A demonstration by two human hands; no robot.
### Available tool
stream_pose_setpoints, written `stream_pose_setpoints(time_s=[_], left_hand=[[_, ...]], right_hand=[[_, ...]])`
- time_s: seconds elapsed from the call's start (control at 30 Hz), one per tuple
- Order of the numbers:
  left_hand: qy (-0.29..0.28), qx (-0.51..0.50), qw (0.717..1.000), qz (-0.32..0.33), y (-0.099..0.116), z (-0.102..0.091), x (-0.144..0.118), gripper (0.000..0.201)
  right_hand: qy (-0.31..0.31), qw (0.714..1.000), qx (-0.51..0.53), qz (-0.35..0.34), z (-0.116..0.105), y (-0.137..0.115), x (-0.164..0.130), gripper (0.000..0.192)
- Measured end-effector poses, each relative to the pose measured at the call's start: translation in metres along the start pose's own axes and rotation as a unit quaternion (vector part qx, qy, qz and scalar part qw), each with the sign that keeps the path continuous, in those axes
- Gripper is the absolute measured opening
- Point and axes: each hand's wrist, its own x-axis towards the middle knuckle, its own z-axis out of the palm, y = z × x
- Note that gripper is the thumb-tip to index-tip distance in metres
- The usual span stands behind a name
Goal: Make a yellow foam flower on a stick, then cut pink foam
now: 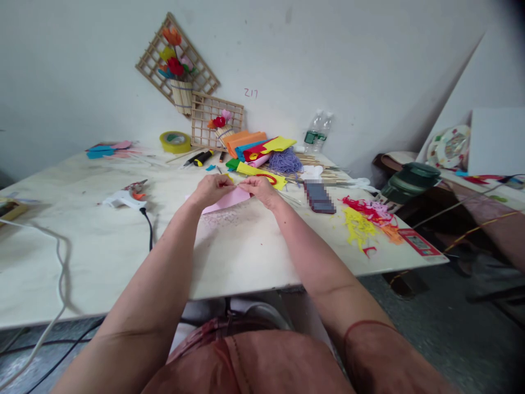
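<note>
Both my hands meet over the middle of the pale table (102, 257). My left hand (211, 189) and my right hand (260, 190) both pinch a pink sheet of felt (223, 201) that lies partly on the table between them. A thin stick seems to run along the sheet's top edge between my fingers, though it is too small to be sure. Just beyond my hands lie yellow felt pieces (262, 176) and a stack of coloured felt sheets (256, 146).
A white glue gun (123, 200) with a black cord lies left, pliers beside it. A yellow tape roll (175, 142), wooden lattice frames with felt flowers (176, 65), purple yarn (286, 160), water bottles (318, 131), a dark phone (319, 197) and red and yellow scraps (363, 219) crowd the far and right side.
</note>
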Motion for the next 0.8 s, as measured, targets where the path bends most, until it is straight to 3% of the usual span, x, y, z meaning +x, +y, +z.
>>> stream_pose_setpoints(time_s=[0.5, 0.6, 0.8], left_hand=[[0.044, 0.121, 0.99, 0.051, 0.0025, 0.0054, 0.001, 0.02], [0.04, 0.08, 0.995, 0.044, 0.0008, 0.0052, 0.0009, 0.02], [-0.028, -0.066, 0.997, -0.016, 0.0041, -0.0008, -0.0035, 0.021]], right_hand=[[0.049, 0.999, 0.001, 0.002, 0.0038, 0.0008, 0.0017, 0.02], [0.044, 0.998, 0.037, 0.015, 0.0029, 0.0018, 0.0025, 0.024], [0.024, 0.992, 0.092, 0.081, -0.0008, -0.0057, -0.0014, 0.043]])
